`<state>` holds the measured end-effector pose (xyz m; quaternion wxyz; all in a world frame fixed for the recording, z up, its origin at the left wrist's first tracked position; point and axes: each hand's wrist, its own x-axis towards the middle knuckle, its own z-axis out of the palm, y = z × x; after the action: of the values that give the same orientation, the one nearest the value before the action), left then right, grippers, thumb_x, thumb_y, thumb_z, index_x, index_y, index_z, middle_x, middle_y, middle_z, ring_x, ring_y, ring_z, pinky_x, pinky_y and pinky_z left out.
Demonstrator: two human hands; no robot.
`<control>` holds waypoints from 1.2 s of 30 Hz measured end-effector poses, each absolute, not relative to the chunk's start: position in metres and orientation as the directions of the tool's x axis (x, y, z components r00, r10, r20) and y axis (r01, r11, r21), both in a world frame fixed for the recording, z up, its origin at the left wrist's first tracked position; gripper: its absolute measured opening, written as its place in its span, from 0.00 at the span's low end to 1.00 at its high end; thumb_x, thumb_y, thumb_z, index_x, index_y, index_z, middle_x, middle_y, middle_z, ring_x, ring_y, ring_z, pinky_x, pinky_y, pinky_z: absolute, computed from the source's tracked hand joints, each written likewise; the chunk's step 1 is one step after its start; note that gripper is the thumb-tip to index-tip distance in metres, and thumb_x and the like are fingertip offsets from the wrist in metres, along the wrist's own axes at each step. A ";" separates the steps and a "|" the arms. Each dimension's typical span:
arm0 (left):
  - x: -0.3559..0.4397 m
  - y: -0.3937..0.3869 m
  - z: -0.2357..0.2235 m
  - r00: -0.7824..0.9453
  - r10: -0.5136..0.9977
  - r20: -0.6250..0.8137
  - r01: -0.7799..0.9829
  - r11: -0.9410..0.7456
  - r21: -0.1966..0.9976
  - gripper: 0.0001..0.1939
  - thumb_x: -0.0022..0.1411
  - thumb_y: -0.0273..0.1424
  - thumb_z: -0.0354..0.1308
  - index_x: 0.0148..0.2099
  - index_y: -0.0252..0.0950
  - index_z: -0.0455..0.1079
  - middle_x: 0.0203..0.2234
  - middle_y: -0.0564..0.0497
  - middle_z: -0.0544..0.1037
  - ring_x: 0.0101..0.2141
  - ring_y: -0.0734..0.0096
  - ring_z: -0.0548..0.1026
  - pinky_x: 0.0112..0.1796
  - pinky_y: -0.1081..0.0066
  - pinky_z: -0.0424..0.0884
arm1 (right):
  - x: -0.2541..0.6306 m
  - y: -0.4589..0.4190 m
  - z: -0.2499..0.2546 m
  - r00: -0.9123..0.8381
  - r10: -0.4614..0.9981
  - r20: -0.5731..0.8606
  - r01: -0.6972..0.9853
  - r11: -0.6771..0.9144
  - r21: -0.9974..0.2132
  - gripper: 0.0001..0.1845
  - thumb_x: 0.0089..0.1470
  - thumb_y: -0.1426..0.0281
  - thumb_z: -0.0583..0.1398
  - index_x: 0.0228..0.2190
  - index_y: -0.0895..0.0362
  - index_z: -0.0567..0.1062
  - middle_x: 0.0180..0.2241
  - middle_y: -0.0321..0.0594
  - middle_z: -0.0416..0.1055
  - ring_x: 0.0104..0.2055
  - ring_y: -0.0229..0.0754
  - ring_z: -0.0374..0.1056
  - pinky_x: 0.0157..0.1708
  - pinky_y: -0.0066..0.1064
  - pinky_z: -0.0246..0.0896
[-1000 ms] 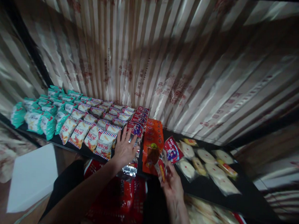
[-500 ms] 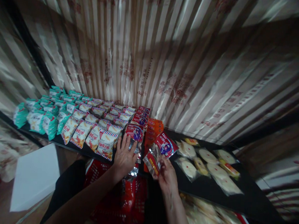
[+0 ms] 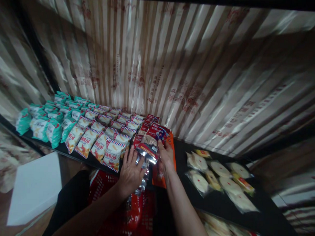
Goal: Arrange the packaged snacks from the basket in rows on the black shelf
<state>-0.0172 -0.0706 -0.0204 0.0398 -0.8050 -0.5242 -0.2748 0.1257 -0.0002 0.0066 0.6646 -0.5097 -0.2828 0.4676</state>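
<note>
In the head view my right hand (image 3: pixel 167 155) is closed on the right edge of a red and blue snack packet (image 3: pixel 154 138) with a clear lower part and silver bottom. The packet is over a row of like red packets (image 3: pixel 151 119) on the black shelf. My left hand (image 3: pixel 131 170) lies with fingers spread on the front end of that row, over silver packet edges (image 3: pixel 143 181). Just right of the row are orange packets (image 3: pixel 172 146), partly covered by my right hand and the packet it holds.
White striped snack bags (image 3: pixel 112 154) and teal bags (image 3: pixel 53 131) stand in rows at left. Round pale flat cakes (image 3: pixel 200 183) in clear wrap lie on the black shelf (image 3: pixel 270 204) at right. Below is a red basket (image 3: pixel 103 185); a white box (image 3: pixel 34 189) sits on the floor.
My right hand has moved left and up with the packet, from over the orange packets to the red row. The packet has turned upright. My left hand has barely moved.
</note>
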 end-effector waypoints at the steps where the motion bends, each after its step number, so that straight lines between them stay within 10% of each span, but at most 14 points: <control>1: -0.017 -0.071 -0.021 0.298 0.821 0.488 0.868 -0.446 0.220 0.21 0.59 0.38 0.54 0.53 0.37 0.67 0.54 0.38 0.67 0.61 0.47 0.52 0.56 0.46 0.54 | 0.124 0.007 0.006 0.421 0.903 -0.081 -0.266 0.038 -0.963 0.19 0.39 0.58 0.65 0.33 0.54 0.71 0.27 0.34 0.75 0.23 0.38 0.68 0.23 0.28 0.62; 7: -0.019 -0.070 -0.027 0.307 0.820 0.484 0.867 -0.451 0.214 0.25 0.59 0.38 0.54 0.58 0.38 0.62 0.57 0.37 0.63 0.60 0.47 0.54 0.54 0.50 0.59 | 0.115 0.032 0.004 0.517 0.855 0.033 0.097 -0.021 -0.995 0.17 0.40 0.58 0.63 0.32 0.56 0.71 0.27 0.39 0.75 0.28 0.43 0.70 0.29 0.32 0.63; 19: -0.016 -0.071 -0.023 0.303 0.830 0.468 0.873 -0.439 0.213 0.23 0.59 0.36 0.54 0.55 0.35 0.64 0.54 0.38 0.67 0.57 0.49 0.60 0.53 0.52 0.60 | 0.120 0.039 -0.011 0.500 0.847 0.179 0.283 0.035 -0.958 0.38 0.39 0.60 0.64 0.51 0.58 0.63 0.38 0.45 0.76 0.37 0.46 0.72 0.38 0.35 0.64; 36: -0.019 -0.071 -0.017 0.276 0.785 0.554 0.871 -0.448 0.200 0.29 0.59 0.36 0.54 0.61 0.38 0.55 0.62 0.40 0.54 0.62 0.48 0.48 0.56 0.47 0.55 | 0.120 0.036 -0.010 0.389 0.902 0.187 0.350 0.043 -0.936 0.22 0.41 0.58 0.62 0.39 0.56 0.75 0.36 0.43 0.76 0.37 0.46 0.71 0.37 0.35 0.63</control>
<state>-0.0194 -0.0711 -0.0172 0.0714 -0.7955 -0.5207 -0.3016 0.1198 0.0361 -0.0096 0.5321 -0.6414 -0.4881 0.2593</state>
